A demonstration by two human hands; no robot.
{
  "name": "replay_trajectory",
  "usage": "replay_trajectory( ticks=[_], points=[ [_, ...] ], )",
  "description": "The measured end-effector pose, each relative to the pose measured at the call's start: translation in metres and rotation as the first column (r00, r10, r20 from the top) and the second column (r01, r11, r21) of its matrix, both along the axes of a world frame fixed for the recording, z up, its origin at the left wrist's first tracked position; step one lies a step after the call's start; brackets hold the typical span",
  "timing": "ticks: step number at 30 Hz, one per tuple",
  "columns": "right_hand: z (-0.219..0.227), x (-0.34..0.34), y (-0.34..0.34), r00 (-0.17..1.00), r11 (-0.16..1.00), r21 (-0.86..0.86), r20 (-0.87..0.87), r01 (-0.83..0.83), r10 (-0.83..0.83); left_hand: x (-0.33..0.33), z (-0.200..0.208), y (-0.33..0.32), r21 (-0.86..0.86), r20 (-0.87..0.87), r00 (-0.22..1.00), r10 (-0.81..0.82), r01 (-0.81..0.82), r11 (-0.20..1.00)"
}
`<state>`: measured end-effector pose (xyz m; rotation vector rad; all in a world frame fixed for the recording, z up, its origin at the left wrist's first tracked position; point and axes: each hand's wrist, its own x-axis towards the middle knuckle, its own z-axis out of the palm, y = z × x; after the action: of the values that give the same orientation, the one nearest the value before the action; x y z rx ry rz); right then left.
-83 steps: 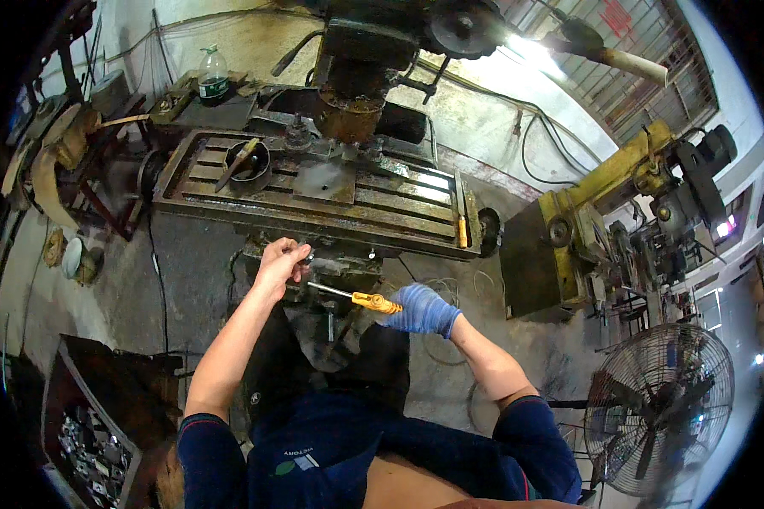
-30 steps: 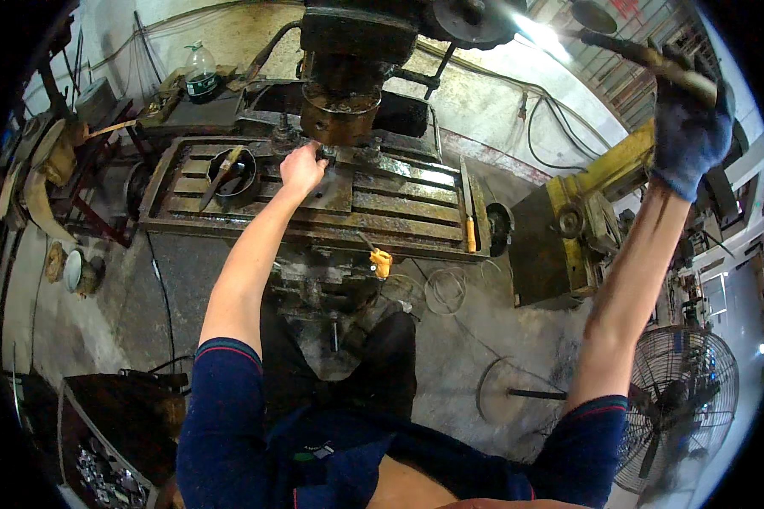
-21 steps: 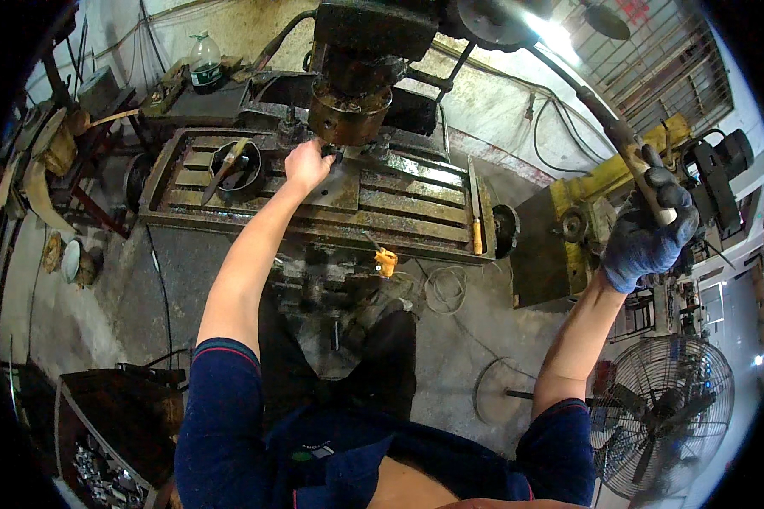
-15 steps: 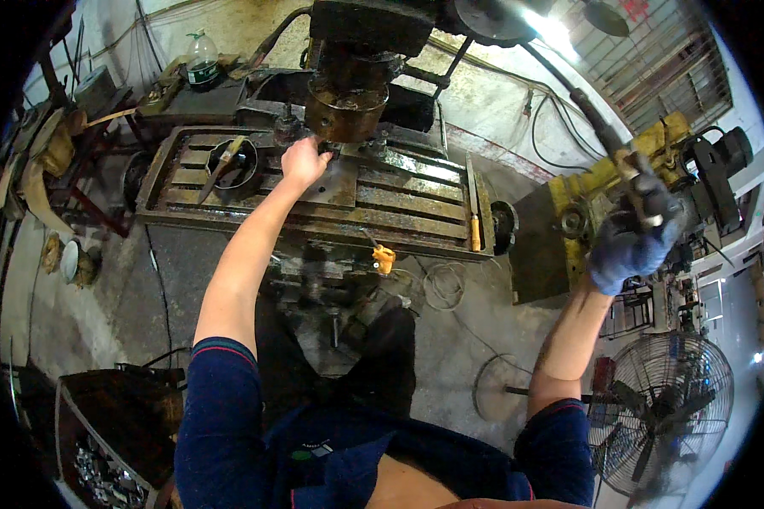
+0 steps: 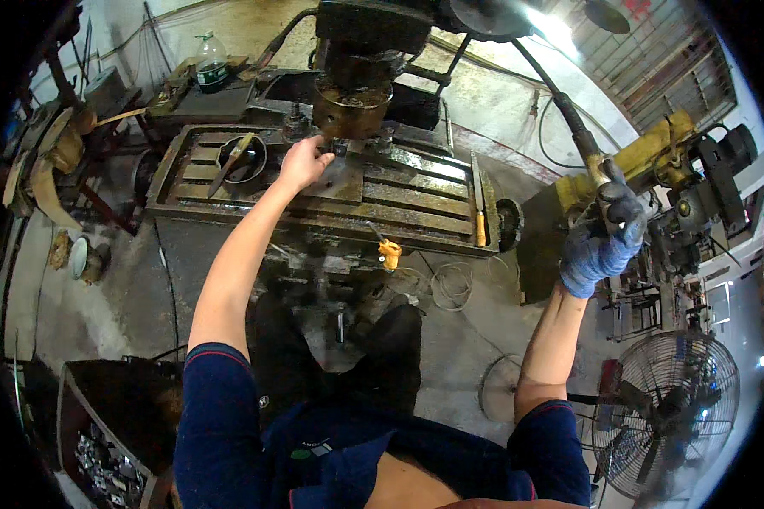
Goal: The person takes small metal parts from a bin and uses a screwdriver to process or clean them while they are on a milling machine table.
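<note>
My bare left hand (image 5: 304,165) is closed just under the machine's round spindle head (image 5: 352,106), above the slotted metal table (image 5: 416,204). Its fingertips are hidden, so I cannot make out what they hold. A small dark piece (image 5: 339,147) shows beside the thumb. Out to the right, my right hand (image 5: 604,233), in a blue-grey glove, is wrapped round the end of a long dark lever (image 5: 573,119) that slopes down from the machine. On the table's left side sits a round black pot (image 5: 250,172) with a brush (image 5: 233,164) lying across it.
A yellow-handled file (image 5: 480,212) lies along the table's right end. A yellow air gun (image 5: 389,253) hangs at the front edge. A standing fan (image 5: 666,411) is at lower right, a box of metal pieces (image 5: 106,467) at lower left. A bottle (image 5: 210,64) stands behind.
My right hand has moved inward to the left, and the lever end with it. My left hand stays under the spindle head. The view has shifted slightly.
</note>
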<state>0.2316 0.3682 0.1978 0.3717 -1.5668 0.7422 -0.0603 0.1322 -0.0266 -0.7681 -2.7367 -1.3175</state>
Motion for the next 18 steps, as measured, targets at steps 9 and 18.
replay_trajectory(
  ticks=[9,18],
  points=[
    [-0.001,-0.003,-0.013,0.998,0.972,-0.231,-0.055,-0.047,0.035,0.083,0.053,-0.141,0.1,-0.19,0.966,0.176,-0.159,0.982],
    [-0.015,0.002,-0.007,0.996,0.969,-0.231,-0.015,-0.091,0.09,0.158,-0.022,-0.228,0.241,0.165,0.913,0.373,-0.404,0.882]
  ],
)
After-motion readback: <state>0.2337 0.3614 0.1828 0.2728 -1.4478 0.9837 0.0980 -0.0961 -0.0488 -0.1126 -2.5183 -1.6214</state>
